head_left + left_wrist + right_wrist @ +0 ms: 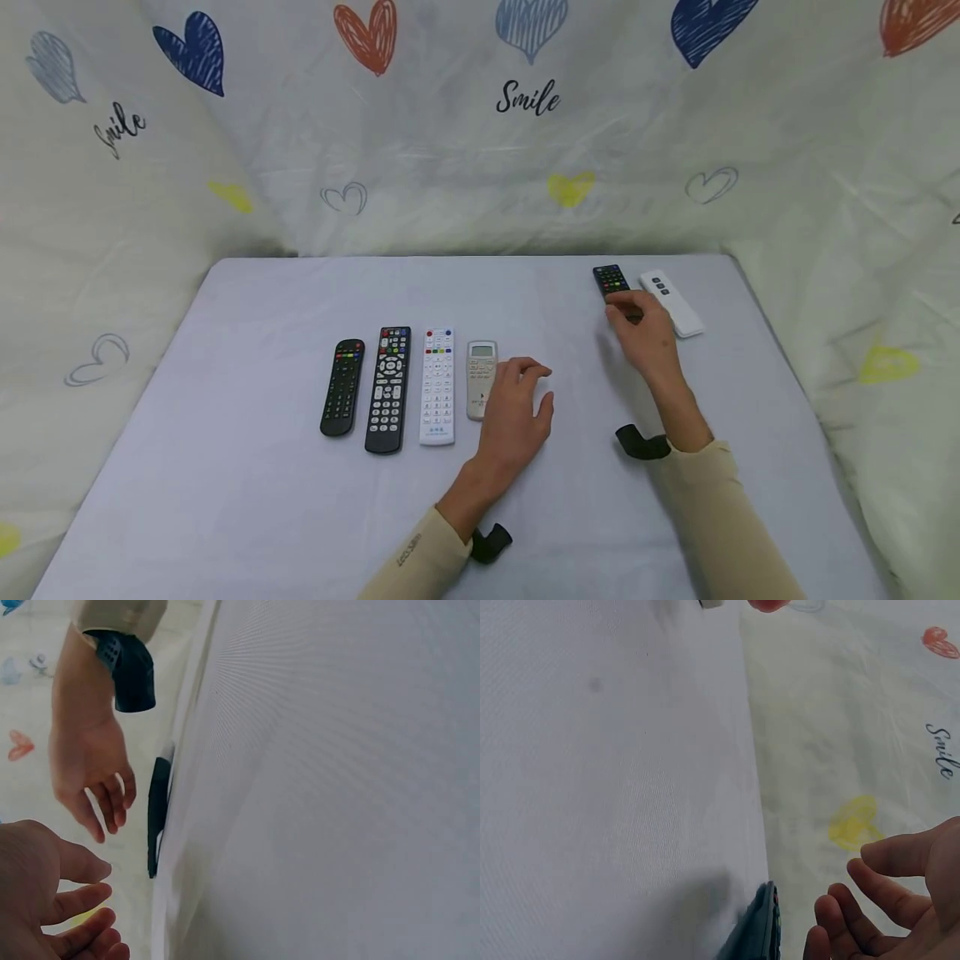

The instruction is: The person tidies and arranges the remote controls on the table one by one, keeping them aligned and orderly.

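My right hand (647, 332) is over the near end of a small black remote control (611, 278) at the back right of the table. In the right wrist view its bent fingers hold nothing, and a gap separates them from the black remote (761, 930). Just right of that hand lies a slim white remote with a few dark buttons (672, 304). My left hand (513, 417) hovers with loosely bent fingers beside a beige remote with a small screen (480, 367), covering its lower right corner from the head camera. Nothing is between the left fingers.
Left of the beige remote, a white remote (437, 392), a long black remote (388, 392) and a shorter black remote (342, 387) lie in a row on the white-covered table (225, 467). A heart-printed cloth (450, 142) hangs behind. Black wrist pieces (643, 443) stick out from the sleeves.
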{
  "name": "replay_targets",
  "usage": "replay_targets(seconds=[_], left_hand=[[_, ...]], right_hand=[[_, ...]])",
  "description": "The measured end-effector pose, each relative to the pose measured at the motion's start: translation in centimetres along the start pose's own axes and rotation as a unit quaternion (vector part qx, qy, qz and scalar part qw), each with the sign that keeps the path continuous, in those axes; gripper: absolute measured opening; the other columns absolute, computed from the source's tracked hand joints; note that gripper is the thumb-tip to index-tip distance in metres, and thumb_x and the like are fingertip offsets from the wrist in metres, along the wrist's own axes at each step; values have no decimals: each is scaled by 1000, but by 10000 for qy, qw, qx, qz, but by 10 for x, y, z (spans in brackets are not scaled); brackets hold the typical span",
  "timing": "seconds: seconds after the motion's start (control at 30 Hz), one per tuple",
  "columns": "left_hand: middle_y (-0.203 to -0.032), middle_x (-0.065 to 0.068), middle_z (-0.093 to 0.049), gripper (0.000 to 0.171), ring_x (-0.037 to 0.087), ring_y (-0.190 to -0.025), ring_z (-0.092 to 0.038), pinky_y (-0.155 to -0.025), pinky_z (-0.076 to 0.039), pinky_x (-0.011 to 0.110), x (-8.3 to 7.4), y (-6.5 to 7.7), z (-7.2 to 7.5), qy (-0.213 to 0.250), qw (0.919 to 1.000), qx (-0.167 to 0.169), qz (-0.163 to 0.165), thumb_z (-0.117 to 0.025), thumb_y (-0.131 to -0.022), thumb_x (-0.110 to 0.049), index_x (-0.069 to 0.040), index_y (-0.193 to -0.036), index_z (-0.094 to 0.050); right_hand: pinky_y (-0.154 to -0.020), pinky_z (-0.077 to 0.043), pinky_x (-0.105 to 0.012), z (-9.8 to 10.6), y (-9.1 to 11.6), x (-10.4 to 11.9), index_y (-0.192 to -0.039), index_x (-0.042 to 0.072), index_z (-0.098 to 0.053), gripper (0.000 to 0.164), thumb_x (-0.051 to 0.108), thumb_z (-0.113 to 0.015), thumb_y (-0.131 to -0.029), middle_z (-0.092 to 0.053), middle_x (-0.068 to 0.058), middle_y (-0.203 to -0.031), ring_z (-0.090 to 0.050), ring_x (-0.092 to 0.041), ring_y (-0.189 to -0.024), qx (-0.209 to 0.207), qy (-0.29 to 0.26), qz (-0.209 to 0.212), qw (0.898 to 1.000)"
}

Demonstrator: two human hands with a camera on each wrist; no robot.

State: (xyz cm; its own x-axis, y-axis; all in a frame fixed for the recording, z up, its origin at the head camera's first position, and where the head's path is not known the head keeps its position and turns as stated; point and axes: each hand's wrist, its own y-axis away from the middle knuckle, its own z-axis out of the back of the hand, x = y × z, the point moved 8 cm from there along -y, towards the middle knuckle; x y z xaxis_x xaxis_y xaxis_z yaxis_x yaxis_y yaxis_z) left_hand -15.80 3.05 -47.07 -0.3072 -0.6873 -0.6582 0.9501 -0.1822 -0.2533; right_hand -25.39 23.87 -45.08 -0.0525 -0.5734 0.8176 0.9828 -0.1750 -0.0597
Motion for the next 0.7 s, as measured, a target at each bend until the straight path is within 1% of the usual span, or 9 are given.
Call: replay_targets(seconds=[0.1,0.17,0.23,0.4,0.5,0.6,0.7], left_hand=[[-129,2,-61,27,17,-124,-55,-103,-54,29,0,-1,-5,17,9997,199,130,-70,-99,-15,-12,-125,-69],[-129,3,-61,27,17,-124,-55,-103,-54,28,0,-2,-8,45,9995,265,150,-70,-99,-15,-11,-126,-69],[-129,4,-62,27,17,-125,-56,-103,-54,28,-1,-3,-10,76,9994,307,150,-70,-99,-14,-11,-126,-69],[-129,5,-62,28,18,-125,-56,-101,-55,26,-3,-8,-17,112,9987,458,214,-68,-100,-15,-11,-128,-68],[-130,5,-63,28,17,-124,-57,-100,-55,26,-3,-11,-22,72,9980,550,306,-68,-101,-16,-12,-129,-68],[-130,4,-64,30,17,-124,-58,-101,-54,27,-3,-14,-26,28,9974,626,364,-68,-101,-17,-12,-130,-68],[-131,5,-64,31,17,-124,-58,-103,-53,28,-3,-18,-31,-17,9966,725,404,-68,-101,-19,-12,-132,-67]], right_hand=[[-105,-47,-46,4,-2,-5,-130,0,-67,30,16,-59,-106,-63,-23,-131,-60,-36,-121,-39,13,-108,9999],[-106,-47,-49,6,-3,-8,-130,0,-67,30,16,-59,-106,-62,-23,-132,-60,-37,-122,-55,16,-150,9999],[-105,-48,-48,9,-5,-10,-130,-1,-66,31,16,-59,-106,-62,-23,-133,-60,-37,-122,-60,35,-152,9999],[-96,-45,-35,14,-12,-16,-132,-2,-65,33,19,-59,-106,-61,-24,-133,-59,-36,-121,-10,132,-178,9998],[-92,-44,-31,15,-15,-20,-134,-2,-64,36,21,-58,-106,-60,-24,-135,-58,-37,-123,89,180,-250,9995],[-92,-44,-32,16,-18,-24,-135,-1,-63,37,22,-58,-106,-59,-25,-137,-57,-38,-125,136,228,-333,9991],[-93,-44,-35,18,-20,-27,-137,-1,-62,39,24,-57,-107,-57,-25,-139,-57,-39,-126,122,308,-443,9985]])
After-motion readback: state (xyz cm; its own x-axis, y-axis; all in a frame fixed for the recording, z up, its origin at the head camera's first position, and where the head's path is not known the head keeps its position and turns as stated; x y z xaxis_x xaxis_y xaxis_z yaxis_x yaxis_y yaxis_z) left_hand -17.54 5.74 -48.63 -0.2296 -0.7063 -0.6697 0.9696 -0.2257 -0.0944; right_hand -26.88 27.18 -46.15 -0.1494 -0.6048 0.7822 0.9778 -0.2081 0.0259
